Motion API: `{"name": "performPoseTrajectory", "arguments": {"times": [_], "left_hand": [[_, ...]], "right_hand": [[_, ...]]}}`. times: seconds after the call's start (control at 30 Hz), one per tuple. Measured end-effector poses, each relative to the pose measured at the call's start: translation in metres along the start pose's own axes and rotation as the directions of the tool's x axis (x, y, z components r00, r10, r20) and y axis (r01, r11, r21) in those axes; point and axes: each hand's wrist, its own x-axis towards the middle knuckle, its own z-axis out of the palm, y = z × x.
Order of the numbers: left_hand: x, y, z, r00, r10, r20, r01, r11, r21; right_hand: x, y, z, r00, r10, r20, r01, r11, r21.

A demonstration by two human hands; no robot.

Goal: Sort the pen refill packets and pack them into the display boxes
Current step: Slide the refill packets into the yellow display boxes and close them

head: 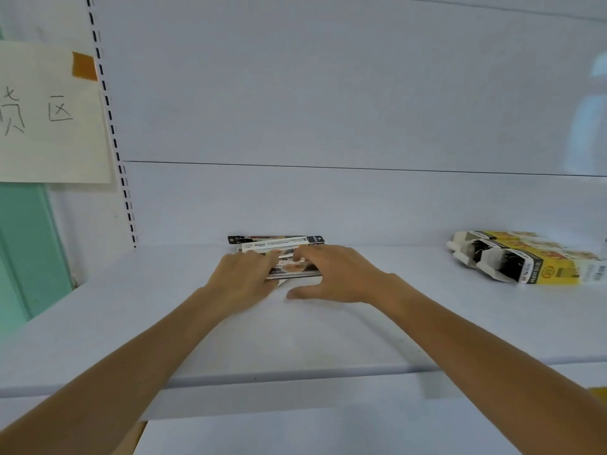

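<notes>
Your left forearm (131,362) and right forearm (492,349) reach in from the bottom corners and meet over a white shelf (295,339); the pen refill packets (285,249) lie in a loose flat stack near the middle of that shelf, close to the back panel (328,93), with 1 dark-ended packet poking out behind the rest; your left hand (243,277) sits at the stack's left end with its fingers curled round the edge, grasping the packets, though blur softens the fingertips; your right hand (338,274) is released, its fingers laid fairly straight across the top of the stack and its thumb stretched out on the shelf just in front, apart from the packets; the display boxes (525,261), yellow, black and white, lie on their sides well to the right on the same shelf, their open flapped ends turned toward the stack; at the far left a paper sign (49,116) with handwritten characters hangs beside a slotted upright (111,126), held at its top corner by a piece of brown tape (84,66).
</notes>
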Motion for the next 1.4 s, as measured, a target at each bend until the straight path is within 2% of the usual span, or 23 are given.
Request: {"name": "performPoseTrajectory", "arguments": {"times": [0.03, 0.07, 0.1, 0.13, 0.17, 0.23, 0.27, 0.33, 0.43, 0.57, 0.7, 0.77, 0.83, 0.9, 1.03, 1.17, 1.3, 1.4], "left_hand": [[0.000, -0.001, 0.001, 0.999, -0.042, 0.006, 0.042, 0.998, -0.053], [-0.001, -0.002, 0.001, 0.997, -0.081, 0.015, 0.082, 0.990, -0.112], [-0.001, -0.002, 0.000, 0.992, -0.122, 0.036, 0.127, 0.976, -0.177], [0.001, 0.000, -0.001, 0.985, -0.157, 0.066, 0.167, 0.961, -0.218], [0.003, 0.002, -0.002, 0.983, -0.166, 0.083, 0.181, 0.958, -0.224], [0.008, 0.012, -0.002, 0.992, -0.110, 0.057, 0.118, 0.979, -0.166], [0.009, 0.020, -0.002, 0.998, -0.064, 0.028, 0.067, 0.989, -0.130], [0.013, 0.035, -0.002, 1.000, 0.018, -0.018, -0.019, 0.997, -0.070], [0.017, 0.055, 0.001, 0.996, 0.084, 0.007, -0.083, 0.995, -0.059], [0.024, 0.082, -0.005, 0.995, 0.095, 0.017, -0.090, 0.976, -0.199], [0.034, 0.113, -0.010, 0.990, 0.137, -0.025, -0.139, 0.956, -0.258], [0.046, 0.130, -0.010, 0.991, 0.125, -0.048, -0.133, 0.957, -0.259], [0.060, 0.149, -0.010, 0.996, 0.074, -0.056, -0.087, 0.957, -0.275], [0.073, 0.171, -0.010, 0.997, 0.012, -0.072, -0.032, 0.960, -0.279], [0.101, 0.229, -0.006, 0.989, -0.126, -0.083, 0.090, 0.934, -0.345], [0.123, 0.286, 0.001, 0.992, -0.128, -0.020, 0.112, 0.927, -0.357], [0.132, 0.316, 0.005, 0.989, -0.150, -0.004, 0.142, 0.944, -0.298], [0.139, 0.328, 0.003, 0.979, -0.199, 0.036, 0.200, 0.925, -0.323]], "right_hand": [[-0.002, 0.007, -0.001, 0.996, 0.076, -0.044, -0.072, 0.993, 0.089], [-0.005, 0.015, -0.003, 0.980, 0.178, -0.095, -0.149, 0.957, 0.250], [-0.007, 0.022, -0.002, 0.943, 0.305, -0.131, -0.216, 0.863, 0.456], [-0.007, 0.028, -0.001, 0.893, 0.431, -0.132, -0.257, 0.727, 0.637], [-0.007, 0.033, 0.002, 0.844, 0.527, -0.101, -0.281, 0.595, 0.753], [-0.004, 0.035, 0.010, 0.794, 0.607, -0.006, -0.322, 0.430, 0.843], [-0.002, 0.033, 0.014, 0.792, 0.610, 0.024, -0.335, 0.401, 0.853], [0.000, 0.027, 0.016, 0.796, 0.605, 0.001, -0.359, 0.472, 0.805], [-0.004, 0.030, 0.012, 0.776, 0.619, -0.118, -0.361, 0.590, 0.722], [-0.019, 0.053, 0.005, 0.772, 0.612, -0.173, -0.343, 0.629, 0.697], [-0.034, 0.085, -0.010, 0.829, 0.534, -0.166, -0.320, 0.696, 0.643], [-0.042, 0.112, -0.025, 0.873, 0.430, -0.230, -0.300, 0.845, 0.443], [-0.056, 0.147, -0.041, 0.900, 0.335, -0.280, -0.286, 0.937, 0.200], [-0.077, 0.185, -0.058, 0.905, 0.299, -0.304, -0.285, 0.954, 0.089], [-0.135, 0.269, -0.085, 0.890, 0.374, -0.262, -0.384, 0.923, 0.015], [-0.198, 0.338, -0.094, 0.860, 0.435, -0.266, -0.451, 0.892, 0.000], [-0.234, 0.378, -0.090, 0.881, 0.447, -0.153, -0.458, 0.888, -0.043], [-0.242, 0.394, -0.074, 0.889, 0.410, -0.205, -0.431, 0.900, -0.069]]}}
